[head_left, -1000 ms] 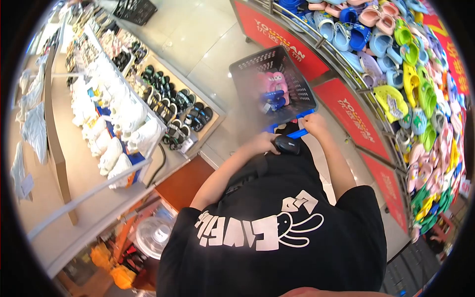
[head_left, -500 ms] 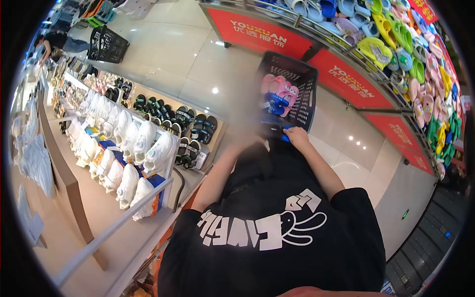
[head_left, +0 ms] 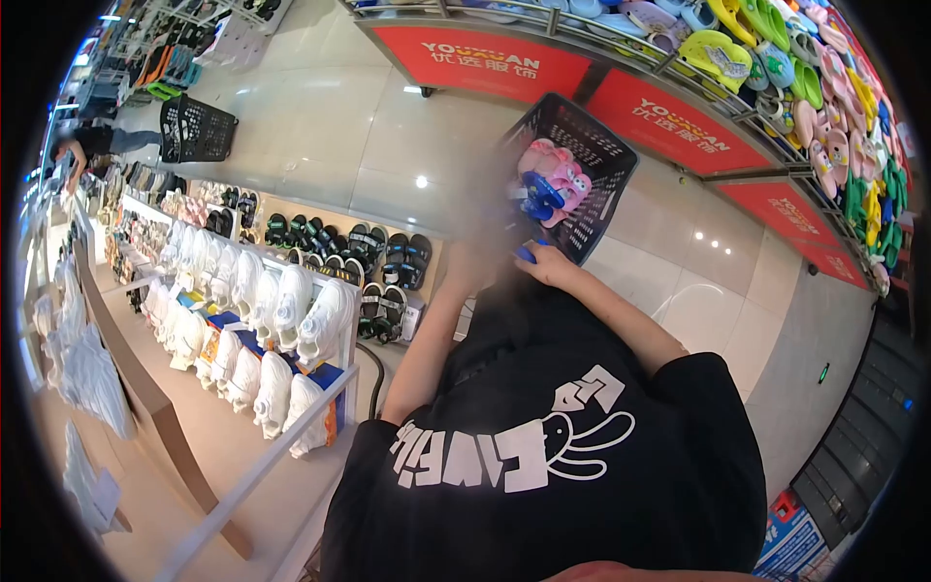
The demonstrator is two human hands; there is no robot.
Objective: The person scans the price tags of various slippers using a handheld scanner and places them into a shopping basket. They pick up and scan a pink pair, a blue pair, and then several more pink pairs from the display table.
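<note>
Since the earlier frame, the view has been swung so that the red panels [head_left: 465,60] are seen farther left, and the shopping basket [head_left: 606,175] has been brought to a steeper slant. By the right hand [head_left: 546,265], fingers curled shut, the blue handle [head_left: 526,254] is gripped at the basket's near end. The left hand [head_left: 472,264] is veiled by a blur beside that same end; whether anything is held in it cannot be told. The basket is reached most closely by the right hand and lies just beyond it, its long axis pointed away from the body and leaning slightly to the right.

Inside the basket, blue clogs [head_left: 539,197] are seen lying against pink clogs [head_left: 573,184], with more pink showing toward the far end. Beyond and to the right of the basket, heaped clogs [head_left: 834,107] are held on a railed stand. To its left, dark sandals [head_left: 405,260] and white shoes [head_left: 325,320] are set out in rows. Well apart on that side, a second basket [head_left: 197,130] is placed near a bent-over person [head_left: 89,144]; its contents cannot be made out.
</note>
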